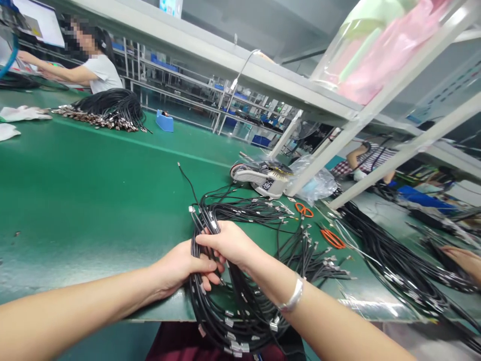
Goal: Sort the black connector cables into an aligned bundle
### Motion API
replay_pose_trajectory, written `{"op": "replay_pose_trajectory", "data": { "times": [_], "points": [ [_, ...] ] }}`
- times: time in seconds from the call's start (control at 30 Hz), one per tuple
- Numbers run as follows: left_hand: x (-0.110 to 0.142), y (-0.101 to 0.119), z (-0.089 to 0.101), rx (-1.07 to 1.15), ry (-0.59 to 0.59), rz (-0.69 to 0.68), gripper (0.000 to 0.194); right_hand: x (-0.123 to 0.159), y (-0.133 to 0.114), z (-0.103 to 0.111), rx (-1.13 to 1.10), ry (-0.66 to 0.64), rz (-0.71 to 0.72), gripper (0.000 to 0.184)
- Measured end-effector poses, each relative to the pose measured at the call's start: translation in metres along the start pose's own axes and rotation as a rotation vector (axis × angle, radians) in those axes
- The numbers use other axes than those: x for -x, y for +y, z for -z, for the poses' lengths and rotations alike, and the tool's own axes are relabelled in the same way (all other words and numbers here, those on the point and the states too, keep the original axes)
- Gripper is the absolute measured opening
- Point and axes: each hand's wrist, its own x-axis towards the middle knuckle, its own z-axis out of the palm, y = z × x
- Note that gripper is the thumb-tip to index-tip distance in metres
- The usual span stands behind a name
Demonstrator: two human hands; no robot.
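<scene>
- Fingers [210, 240] on both hands are curled shut, gripping a thick bunch of black cables [220, 306] at the near table edge, left hand [180, 268] low, right hand [229, 245] on top
- on my feed the cables look like smooth rubbery cord, with shiny metal ends [229, 322] sticking out
- more loose cables [300, 250] sprawl just right, not bunched yet
- far left on the green table [93, 170], a tidy coil [108, 113] sits with its connectors lined up
- two orange scissors [332, 238] lie right
</scene>
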Motion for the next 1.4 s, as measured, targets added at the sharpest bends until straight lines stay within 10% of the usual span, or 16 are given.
{"op": "replay_pose_trajectory", "data": {
  "times": [0.17,0.33,0.63,1.4],
  "points": [
    [0.005,0.014,0.013,0.131,-0.086,0.091,0.021,0.026,0.004,0.024,-0.136,0.048,0.189,0.009],
    [0.006,0.022,0.027,-0.027,-0.064,0.181,0.023,0.049,0.013,0.029,-0.319,-0.144,0.009,0.024],
    [0.000,0.023,0.017,-0.014,0.049,0.013,0.027,0.050,-0.003,0.048,0.319,-0.097,-0.130,0.012],
    [-0.005,0.001,0.001,0.075,0.028,-0.060,0.033,0.009,0.014,0.010,-0.171,0.015,0.056,0.004]
  ]
}}
